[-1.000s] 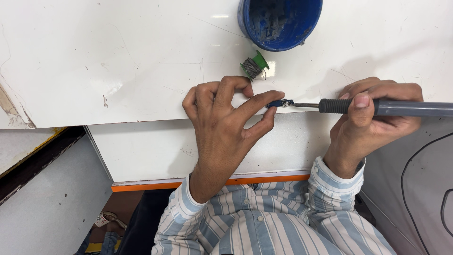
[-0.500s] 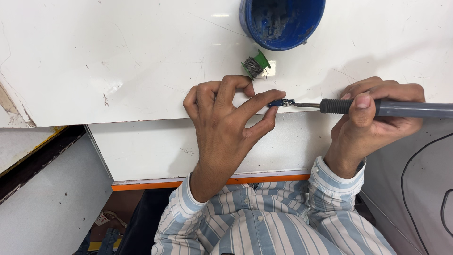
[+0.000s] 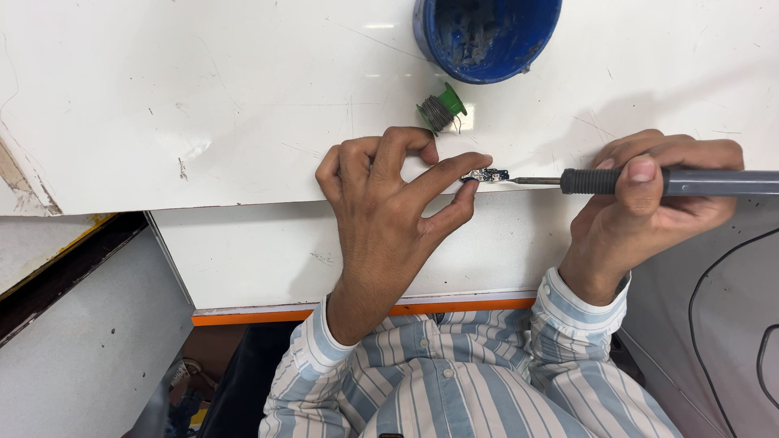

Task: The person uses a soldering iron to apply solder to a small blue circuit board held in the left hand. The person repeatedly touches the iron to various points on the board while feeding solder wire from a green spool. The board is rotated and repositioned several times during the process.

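White and scuffed, the workbench (image 3: pixel 162 97) fills the upper half of the view, its front edge running across the middle with an orange strip below. At the top sits a blue tub (image 3: pixel 487 36), grimy inside, and just beneath it a small green spool of solder wire (image 3: pixel 441 108). Lower down, a striped blue-and-white shirt (image 3: pixel 454 381) covers both forearms. The left hand (image 3: pixel 389 211) arches over the bench edge, thumb and forefinger pressed together to pinch a tiny circuit board (image 3: pixel 487 174), the other fingers curled and braced on the surface. The right hand (image 3: pixel 649 203) wraps around the dark grip of a soldering iron (image 3: pixel 673 182), fingers closed round it, thumb on top — its thin tip lies level and meets the board's right end. Soldering a joint on the board looks to be the step in hand; the next move likely calls for a steady pinch and a fine touch of the tip.
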A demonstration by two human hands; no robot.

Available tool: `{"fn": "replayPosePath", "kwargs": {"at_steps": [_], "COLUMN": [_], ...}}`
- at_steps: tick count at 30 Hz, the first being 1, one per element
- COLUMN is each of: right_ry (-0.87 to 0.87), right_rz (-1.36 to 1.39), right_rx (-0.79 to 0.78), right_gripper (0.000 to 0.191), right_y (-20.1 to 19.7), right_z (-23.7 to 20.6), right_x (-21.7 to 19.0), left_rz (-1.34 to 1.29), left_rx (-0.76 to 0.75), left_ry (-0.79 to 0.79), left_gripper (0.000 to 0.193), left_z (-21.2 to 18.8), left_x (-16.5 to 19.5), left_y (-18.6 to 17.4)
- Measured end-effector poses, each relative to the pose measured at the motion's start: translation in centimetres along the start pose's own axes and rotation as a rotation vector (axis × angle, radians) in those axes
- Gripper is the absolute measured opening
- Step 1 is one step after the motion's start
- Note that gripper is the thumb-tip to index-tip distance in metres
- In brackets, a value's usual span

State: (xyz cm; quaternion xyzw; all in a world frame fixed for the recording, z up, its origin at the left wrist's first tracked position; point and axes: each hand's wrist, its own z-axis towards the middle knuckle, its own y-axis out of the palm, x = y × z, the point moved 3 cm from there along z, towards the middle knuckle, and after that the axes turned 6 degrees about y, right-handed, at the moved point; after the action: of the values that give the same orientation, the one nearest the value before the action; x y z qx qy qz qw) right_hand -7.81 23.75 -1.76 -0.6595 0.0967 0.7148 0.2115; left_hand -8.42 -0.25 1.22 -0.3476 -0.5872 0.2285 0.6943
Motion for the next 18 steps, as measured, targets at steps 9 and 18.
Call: {"fn": "replayPosePath", "kwargs": {"at_steps": [9, 18], "right_ry": [-0.027, -0.001], "right_rz": [-0.026, 0.010], "right_rx": [-0.019, -0.003], "right_gripper": [0.038, 0.035], "right_y": [-0.08, -0.34], "right_z": [-0.08, 0.00], "right_x": [0.15, 0.30], "left_rz": [-0.001, 0.016], "left_rx": [-0.007, 0.011], "left_ry": [0.005, 0.048], "left_gripper": [0.029, 0.027], "left_z": [-0.06, -0.27], "left_x": [0.01, 0.06], "left_y": [-0.10, -0.30]}}
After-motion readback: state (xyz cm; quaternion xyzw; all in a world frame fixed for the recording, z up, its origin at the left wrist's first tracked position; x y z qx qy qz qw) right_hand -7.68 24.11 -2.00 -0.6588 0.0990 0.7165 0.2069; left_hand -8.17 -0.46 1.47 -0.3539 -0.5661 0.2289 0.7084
